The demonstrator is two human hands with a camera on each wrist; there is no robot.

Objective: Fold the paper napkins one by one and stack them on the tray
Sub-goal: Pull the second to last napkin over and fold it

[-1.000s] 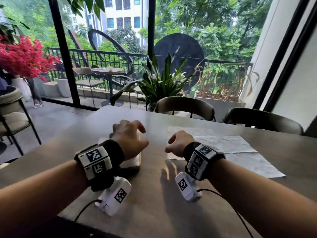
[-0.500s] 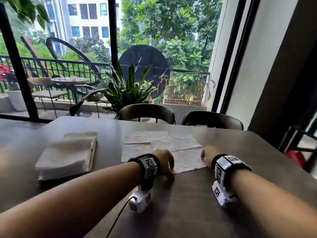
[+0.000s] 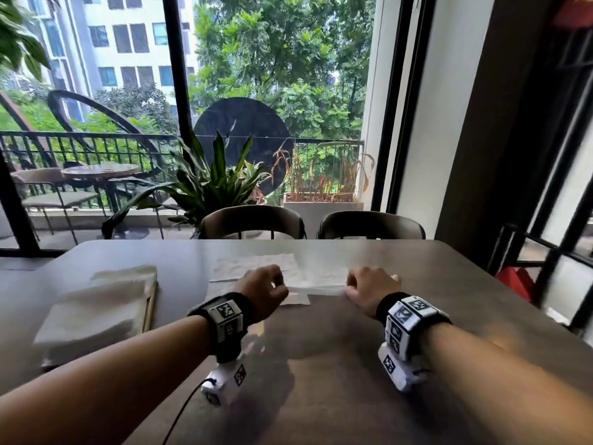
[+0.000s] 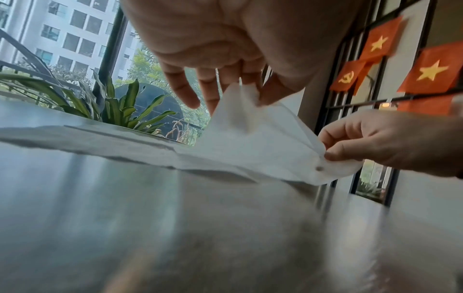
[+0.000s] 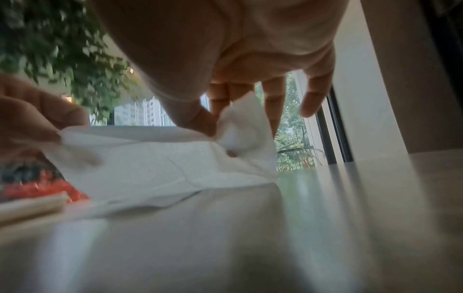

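Several flat white paper napkins (image 3: 256, 268) lie in the middle of the grey table. My left hand (image 3: 266, 289) pinches the near left corner of the top napkin (image 4: 253, 142) between thumb and fingers and lifts it off the table. My right hand (image 3: 369, 289) pinches the near right corner of the same napkin (image 5: 160, 158), also raised. A stack of folded napkins (image 3: 96, 309) rests on a wooden tray (image 3: 151, 303) at the left of the table.
Two dark chairs (image 3: 253, 221) stand at the table's far edge, with a potted plant (image 3: 208, 181) behind them. A dark window frame and red flags (image 4: 426, 73) are at the right. The table (image 3: 321, 380) is bare in front of me.
My left hand left the folded stack on the tray and moved right to the loose napkins. Both hands now pinch the near corners of the top napkin and have raised its edge.
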